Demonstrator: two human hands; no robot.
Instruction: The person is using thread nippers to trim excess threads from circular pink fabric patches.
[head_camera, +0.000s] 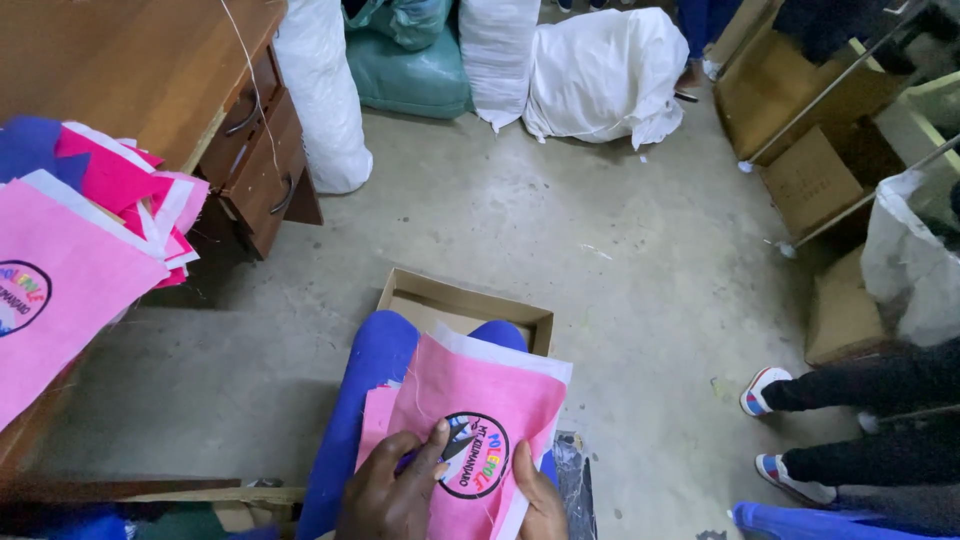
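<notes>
A pink cloth piece (480, 400) with a round printed badge (474, 455) lies on my lap, on top of white and pink layers. My left hand (395, 490) presses on its lower left part, thumb touching the badge. My right hand (538, 497) grips the cloth's lower right edge. My legs are in blue trousers (370, 380).
A stack of pink, white and blue cloth pieces (90, 230) sits on the left. A wooden desk with drawers (250, 140) stands behind it. An open cardboard box (465, 305) lies on the floor. White sacks (600, 75) stand at the back. Another person's legs and shoes (800, 440) are on the right.
</notes>
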